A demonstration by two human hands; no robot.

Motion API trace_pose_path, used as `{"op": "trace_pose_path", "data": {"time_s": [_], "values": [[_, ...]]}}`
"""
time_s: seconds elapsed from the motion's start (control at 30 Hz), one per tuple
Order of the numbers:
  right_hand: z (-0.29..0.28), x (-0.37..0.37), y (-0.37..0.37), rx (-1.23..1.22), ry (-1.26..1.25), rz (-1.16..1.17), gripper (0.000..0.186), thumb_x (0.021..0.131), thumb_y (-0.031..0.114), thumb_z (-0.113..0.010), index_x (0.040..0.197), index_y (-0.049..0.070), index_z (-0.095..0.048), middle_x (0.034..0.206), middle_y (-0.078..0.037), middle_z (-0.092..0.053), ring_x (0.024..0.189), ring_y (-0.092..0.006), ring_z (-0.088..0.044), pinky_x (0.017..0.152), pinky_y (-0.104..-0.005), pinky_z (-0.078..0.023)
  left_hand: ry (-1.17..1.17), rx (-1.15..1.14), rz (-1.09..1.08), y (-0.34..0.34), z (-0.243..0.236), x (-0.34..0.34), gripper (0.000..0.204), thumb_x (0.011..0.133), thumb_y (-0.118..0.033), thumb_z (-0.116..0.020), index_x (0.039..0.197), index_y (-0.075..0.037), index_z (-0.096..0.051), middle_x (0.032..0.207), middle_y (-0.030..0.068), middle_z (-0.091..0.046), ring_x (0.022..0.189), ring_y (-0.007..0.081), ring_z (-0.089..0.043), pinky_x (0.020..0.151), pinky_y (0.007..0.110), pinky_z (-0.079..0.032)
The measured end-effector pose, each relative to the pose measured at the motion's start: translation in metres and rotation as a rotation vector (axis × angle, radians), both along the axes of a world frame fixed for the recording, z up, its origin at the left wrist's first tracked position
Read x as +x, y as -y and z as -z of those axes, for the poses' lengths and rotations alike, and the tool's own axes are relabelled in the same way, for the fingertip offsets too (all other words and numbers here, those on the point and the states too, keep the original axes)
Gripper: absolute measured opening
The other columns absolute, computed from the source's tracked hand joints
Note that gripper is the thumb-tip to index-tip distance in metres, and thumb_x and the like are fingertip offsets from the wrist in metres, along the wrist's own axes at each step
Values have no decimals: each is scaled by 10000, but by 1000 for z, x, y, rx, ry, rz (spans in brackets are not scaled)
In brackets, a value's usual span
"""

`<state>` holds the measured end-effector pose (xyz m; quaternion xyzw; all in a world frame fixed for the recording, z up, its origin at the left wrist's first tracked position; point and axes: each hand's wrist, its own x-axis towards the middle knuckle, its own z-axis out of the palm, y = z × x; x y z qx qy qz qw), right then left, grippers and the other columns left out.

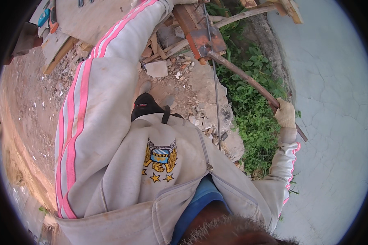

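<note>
My right hand (pixel 285 113), in a cream work glove, is closed around a long rusty metal bar (pixel 249 79). The bar's far end meets a thin steel rod (pixel 216 94) beside a rust-orange metal plate (pixel 197 41). That plate sits on a wooden beam (pixel 185 21), and the rod runs past it toward me. Only a pale sliver of my left hand (pixel 188 1) shows at the top edge, close to the beam and the rod's upper part. Its fingers are cut off by the frame, so I cannot see its grip.
A pale wall (pixel 327 81) rises on the right, with green weeds (pixel 253 126) along its foot. Broken concrete (pixel 216 106) and rubble lie below the beam. Far left, a wooden board (pixel 106 20) carries an orange-handled tool (pixel 53 22) and a teal tool (pixel 44 17).
</note>
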<state>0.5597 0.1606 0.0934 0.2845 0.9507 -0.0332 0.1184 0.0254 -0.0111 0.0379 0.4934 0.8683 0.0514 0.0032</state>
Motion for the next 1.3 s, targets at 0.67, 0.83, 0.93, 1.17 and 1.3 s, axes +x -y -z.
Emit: {"op": "trace_pose_path", "data": {"time_s": [0.67, 0.83, 0.93, 1.17, 1.3], "values": [[35, 13, 18, 57, 9, 51, 213, 763, 55, -651, 975, 72, -670, 821, -199, -685, 827, -429, -670, 737, -522, -512, 135, -113, -3, -7, -13, 2, 1094, 830, -830, -563, 1476, 51, -495, 1440, 303, -563, 1384, 419, -512, 1215, 531, -266], [40, 21, 27, 15, -22, 114, 174, 834, 155, -673, 967, 43, -666, 830, -219, -689, 854, -438, -678, 744, -519, -522, -324, 254, 32, -7, 43, -13, 1038, 843, -796, -571, 1467, 31, -513, 1390, 275, -610, 1351, 400, -546, 1218, 516, -256], [30, 47, 15, 36, 87, 221, 231, 878, 228, -691, 993, 27, -688, 854, -230, -698, 879, -441, -687, 760, -515, -532, -373, 373, 88, -6, 54, -23, 974, 848, -776, -579, 1399, 28, -577, 1339, 258, -643, 1322, 400, -562, 1200, 520, -287], [29, 186, -12, 295, 245, 604, 433, 813, 89, -610, 1234, 105, -708, 1108, -225, -728, 1056, -401, -691, 911, -496, -538, -58, -19, 55, -5, 20, -12, 789, 898, -658, -579, 1282, 27, -651, 1295, 273, -648, 1269, 401, -586, 1108, 484, -424], [54, 199, 40, 360, 166, 653, 384, 786, 100, -625, 1157, 119, -722, 1049, -226, -735, 1011, -415, -696, 878, -503, -542, -359, 253, 138, -5, 50, -28, 716, 888, -549, -597, 1297, 36, -642, 1258, 270, -666, 1223, 385, -619, 1060, 479, -469]]}}
